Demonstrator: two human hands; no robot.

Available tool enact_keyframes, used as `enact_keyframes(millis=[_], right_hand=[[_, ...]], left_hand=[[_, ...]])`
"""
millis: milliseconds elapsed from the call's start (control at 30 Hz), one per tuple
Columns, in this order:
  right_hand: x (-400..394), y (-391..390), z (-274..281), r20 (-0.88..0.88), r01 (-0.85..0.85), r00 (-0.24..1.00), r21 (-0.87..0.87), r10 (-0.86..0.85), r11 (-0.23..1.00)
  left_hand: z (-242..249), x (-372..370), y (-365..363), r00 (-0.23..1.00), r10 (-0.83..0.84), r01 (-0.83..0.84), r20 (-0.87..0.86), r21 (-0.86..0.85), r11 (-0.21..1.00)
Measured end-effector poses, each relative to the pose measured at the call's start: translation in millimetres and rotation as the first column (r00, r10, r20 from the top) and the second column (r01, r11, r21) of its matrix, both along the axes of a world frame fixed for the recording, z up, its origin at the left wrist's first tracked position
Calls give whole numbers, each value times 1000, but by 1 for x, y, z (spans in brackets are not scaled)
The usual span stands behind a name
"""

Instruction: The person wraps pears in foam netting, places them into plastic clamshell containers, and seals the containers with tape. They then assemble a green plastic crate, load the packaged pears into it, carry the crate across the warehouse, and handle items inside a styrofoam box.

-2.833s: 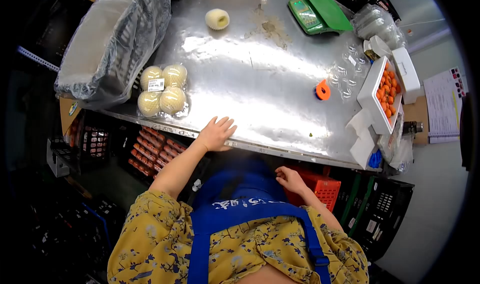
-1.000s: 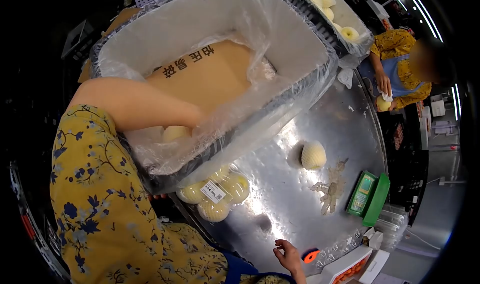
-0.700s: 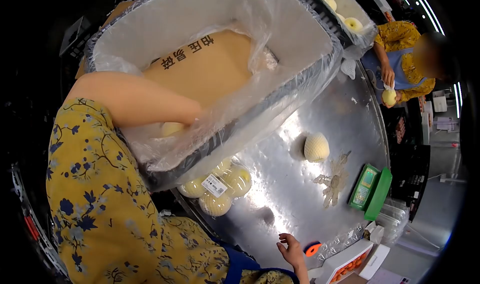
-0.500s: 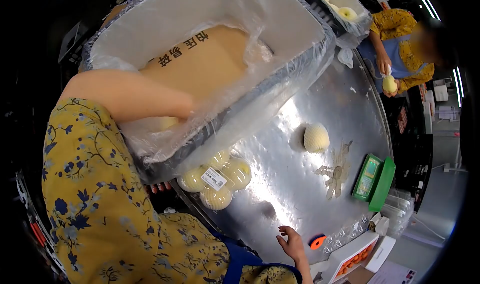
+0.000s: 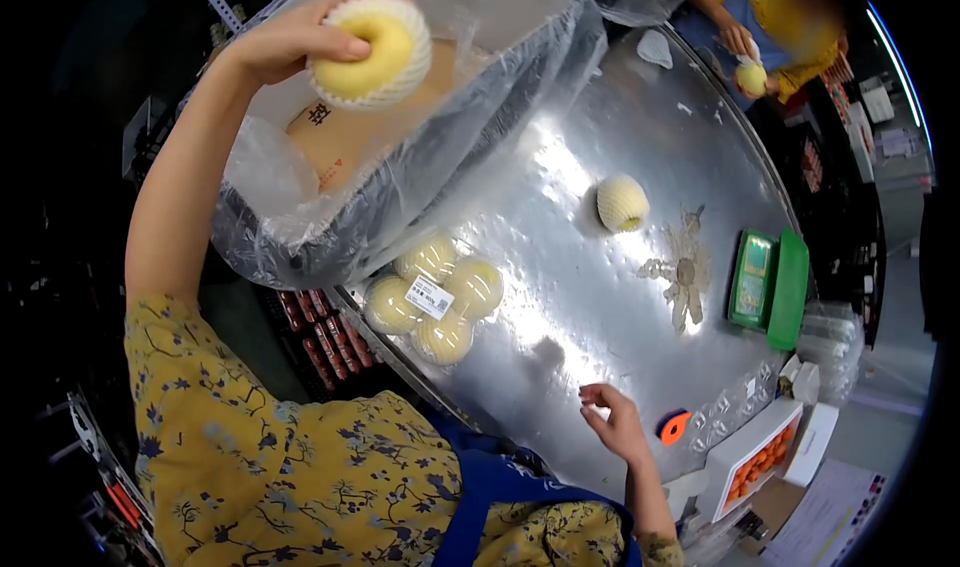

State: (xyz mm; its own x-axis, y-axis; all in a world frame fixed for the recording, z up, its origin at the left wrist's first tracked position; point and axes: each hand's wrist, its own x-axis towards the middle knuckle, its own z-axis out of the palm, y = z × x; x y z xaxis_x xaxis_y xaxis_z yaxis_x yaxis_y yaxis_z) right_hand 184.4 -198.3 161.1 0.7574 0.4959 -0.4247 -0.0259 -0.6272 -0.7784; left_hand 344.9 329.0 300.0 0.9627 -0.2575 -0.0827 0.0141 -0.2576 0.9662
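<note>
My left hand (image 5: 300, 39) grips a yellow-green fruit (image 5: 385, 51) in a white foam net, held above the plastic-lined crate (image 5: 480, 132). Its thumb presses near the fruit's hollow. Low over the metal table (image 5: 540, 297), my right hand (image 5: 615, 425) is empty, fingers loosely curled and apart. Between the crate and my right hand lies a clear pack of several netted fruits (image 5: 435, 302) with a white label. One more netted fruit (image 5: 622, 204) sits alone on the table.
On the right are a green open case (image 5: 768, 282), an orange tape roll (image 5: 673, 426), clear plastic trays (image 5: 830, 347) and a white box of orange items (image 5: 762, 462). Across the table a co-worker (image 5: 765, 17) holds a fruit. A foam net (image 5: 655, 49) lies near the far edge.
My left hand has come up out of the crate and now shows a netted fruit in its grip. The view has shifted, and my right hand remains low over the table.
</note>
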Motion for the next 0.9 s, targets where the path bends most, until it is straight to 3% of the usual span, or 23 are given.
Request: enact_keyframes(millis=[67,100,167,200,233,267,333,433,567,667,767,800,833,867,900], right_hand=[[9,22,13,-134,85,989,199,-59,976],[10,34,22,-182,128,980,299,-75,946],[11,55,29,-271,214,961,612,-52,762],[13,67,48,-273,248,959,667,-79,703],[9,75,60,-279,307,948,672,-154,674],[7,78,65,-280,359,933,680,-226,639],[-5,68,53,-159,369,918,681,-364,633],[-18,36,18,189,294,841,627,-507,722],[-43,3,23,553,283,680,408,-481,868],[-57,-10,23,653,262,627,336,-424,905],[-66,-25,26,694,186,630,301,-348,935],[-66,-31,21,349,294,783,522,-514,801],[-65,-36,14,-57,451,831,652,-553,610],[-64,-41,9,-452,632,765,666,-458,397],[-62,-43,15,-692,750,661,623,-288,223]], left_hand=[[23,-25,-53,982,-74,86,175,-66,994],[23,-42,-86,980,-55,77,192,-112,991],[7,-77,-154,982,27,10,187,-195,981],[-7,-94,-187,993,49,-22,103,-242,970],[-18,-110,-217,999,46,-47,-8,-297,954],[-35,-123,-241,998,60,-51,27,-261,964],[-75,-149,-287,991,113,-131,-70,-401,906],[-98,-178,-328,974,125,-215,-190,-587,781],[-98,-210,-368,871,74,-411,-485,-640,649],[-114,-230,-382,937,114,-299,-330,-591,749],[-126,-239,-387,893,99,-381,-439,-623,683],[-130,-240,-387,881,74,-400,-468,-652,644],[-138,-240,-384,910,0,-323,-414,-710,625],[-141,-244,-385,910,-60,-305,-411,-758,576],[-140,-246,-385,907,-121,-287,-403,-803,523]])
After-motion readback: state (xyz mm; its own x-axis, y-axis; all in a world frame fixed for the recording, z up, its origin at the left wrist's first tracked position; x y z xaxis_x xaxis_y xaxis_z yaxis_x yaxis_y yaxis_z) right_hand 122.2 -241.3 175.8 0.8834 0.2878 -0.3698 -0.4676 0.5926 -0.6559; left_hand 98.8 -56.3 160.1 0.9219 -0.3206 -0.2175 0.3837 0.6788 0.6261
